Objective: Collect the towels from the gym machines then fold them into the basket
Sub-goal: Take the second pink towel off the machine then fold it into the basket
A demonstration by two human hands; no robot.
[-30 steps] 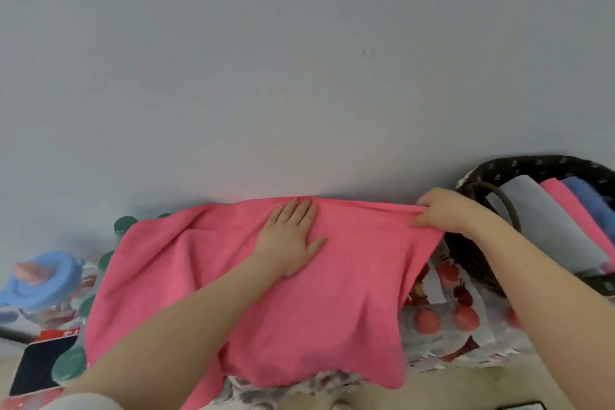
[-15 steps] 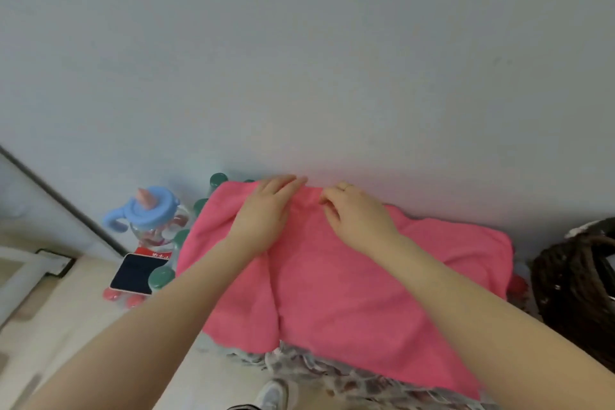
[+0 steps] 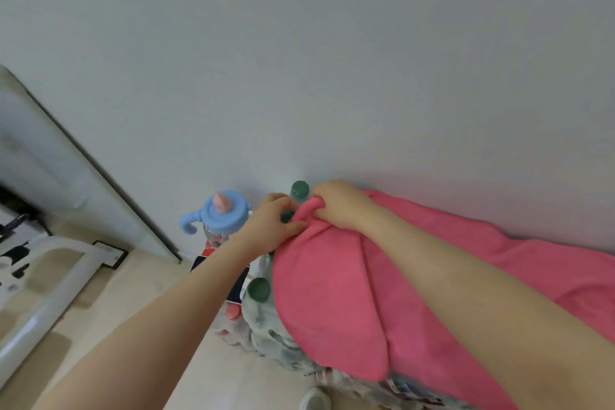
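Note:
A pink towel [image 3: 336,303] lies spread over a pack of green-capped bottles against the wall, folded over itself with a crease down its middle. My left hand [image 3: 271,226] pinches the towel's far left corner. My right hand [image 3: 336,205] grips the same bunched corner from above, fingers curled round the fabric. Both hands meet at that corner, close to the wall. The basket is out of view.
A bottle with a blue lid and handles [image 3: 221,215] stands left of the towel. Green bottle caps [image 3: 259,288] poke out beside the towel's edge. A phone [image 3: 234,286] lies under my left forearm. A white frame [image 3: 43,303] crosses the floor at left.
The view swung left and the basket left the frame. My right hand carried the towel's right edge across to the left corner, folding it over; both hands now hold that corner.

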